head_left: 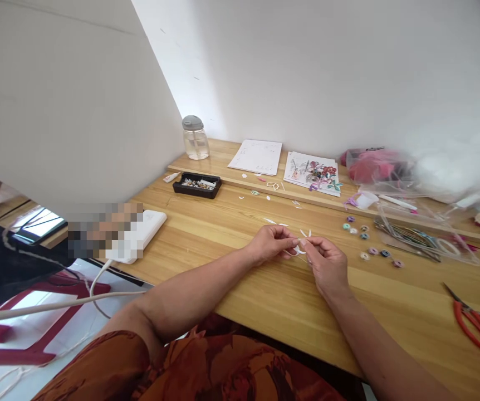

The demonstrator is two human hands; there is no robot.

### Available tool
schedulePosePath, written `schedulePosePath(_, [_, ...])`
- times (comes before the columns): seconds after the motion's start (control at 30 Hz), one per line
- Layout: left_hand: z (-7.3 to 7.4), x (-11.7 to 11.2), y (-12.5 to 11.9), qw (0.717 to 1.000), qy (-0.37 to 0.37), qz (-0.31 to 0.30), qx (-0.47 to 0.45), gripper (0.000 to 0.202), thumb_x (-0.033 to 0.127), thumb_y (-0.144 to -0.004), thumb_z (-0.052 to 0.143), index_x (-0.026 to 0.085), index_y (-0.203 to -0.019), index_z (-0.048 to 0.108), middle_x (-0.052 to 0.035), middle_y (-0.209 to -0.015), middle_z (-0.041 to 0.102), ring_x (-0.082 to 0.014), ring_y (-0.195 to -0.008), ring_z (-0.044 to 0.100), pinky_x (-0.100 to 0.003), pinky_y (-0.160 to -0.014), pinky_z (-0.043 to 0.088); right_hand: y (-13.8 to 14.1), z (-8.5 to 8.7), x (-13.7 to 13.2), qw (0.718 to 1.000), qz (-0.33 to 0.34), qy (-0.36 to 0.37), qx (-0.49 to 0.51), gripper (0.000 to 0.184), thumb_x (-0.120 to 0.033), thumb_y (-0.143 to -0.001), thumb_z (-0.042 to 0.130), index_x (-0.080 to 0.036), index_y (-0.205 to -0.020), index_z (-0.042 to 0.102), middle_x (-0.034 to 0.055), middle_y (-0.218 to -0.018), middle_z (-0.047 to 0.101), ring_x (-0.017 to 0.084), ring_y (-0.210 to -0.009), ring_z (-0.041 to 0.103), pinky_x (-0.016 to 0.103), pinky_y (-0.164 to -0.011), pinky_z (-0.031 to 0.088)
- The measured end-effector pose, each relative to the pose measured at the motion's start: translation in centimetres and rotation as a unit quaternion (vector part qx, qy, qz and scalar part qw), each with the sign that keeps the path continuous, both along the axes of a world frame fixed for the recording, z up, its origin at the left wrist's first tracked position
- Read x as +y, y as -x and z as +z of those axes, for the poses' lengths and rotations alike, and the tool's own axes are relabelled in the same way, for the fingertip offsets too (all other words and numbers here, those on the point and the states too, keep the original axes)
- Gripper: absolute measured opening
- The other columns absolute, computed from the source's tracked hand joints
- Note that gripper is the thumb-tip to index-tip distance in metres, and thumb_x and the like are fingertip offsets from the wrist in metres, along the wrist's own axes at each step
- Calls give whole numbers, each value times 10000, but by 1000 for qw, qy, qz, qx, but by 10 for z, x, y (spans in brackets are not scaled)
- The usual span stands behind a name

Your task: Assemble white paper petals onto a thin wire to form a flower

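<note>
While well inside the table (265, 301) edge, both hands' fingers (294, 243) seemingly pinch a paper strip (300, 252).

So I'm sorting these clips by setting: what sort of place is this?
Likely a home craft desk for paper quilling: small paper coils, a floral quilled sample sheet, red scissors, and both hands pinching a white paper strip.

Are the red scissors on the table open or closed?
Closed: the red scissors lie flat on the table, blades together in one point, handles side by side.
</note>
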State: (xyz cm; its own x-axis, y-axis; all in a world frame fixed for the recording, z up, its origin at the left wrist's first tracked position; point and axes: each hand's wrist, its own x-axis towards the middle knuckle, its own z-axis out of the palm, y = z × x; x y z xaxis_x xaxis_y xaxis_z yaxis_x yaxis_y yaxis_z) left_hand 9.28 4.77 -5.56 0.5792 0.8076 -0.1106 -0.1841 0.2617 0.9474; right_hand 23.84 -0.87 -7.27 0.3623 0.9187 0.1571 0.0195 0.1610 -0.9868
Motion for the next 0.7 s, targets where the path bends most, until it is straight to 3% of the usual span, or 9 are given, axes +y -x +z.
schedulePosePath(0.17, [-1,0,-1,999,12,6,-33,498,454,-529,856,108,-802,622,-32,-681,655,-129,-627,638,-229,-556,504,0,-1,0,1000,-11,-2,0,229,-363,-721,772,-164,-787,681,-74,-470,426,58,-436,296,214,-413,205])
schedulePosePath(0.53, [-8,-1,-7,999,12,21,-44,466,487,-591,817,119,-800,623,-21,-667,648,-118,-610,621,-244,-611,500,2,1,3,1000,-26,7,-4,231,-375,-721,760,-167,-773,677,-61,-474,461,66,-429,318,219,-407,219])
schedulePosePath(0.7, [-11,1,-5,999,15,17,-46,457,478,-614,812,117,-818,618,-29,-710,661,-109,-614,617,-240,-634,500,3,4,5,1000,-15,12,-23,204,-367,-742,731,-174,-724,665,-43,-504,525,77,-447,365,224,-441,278])
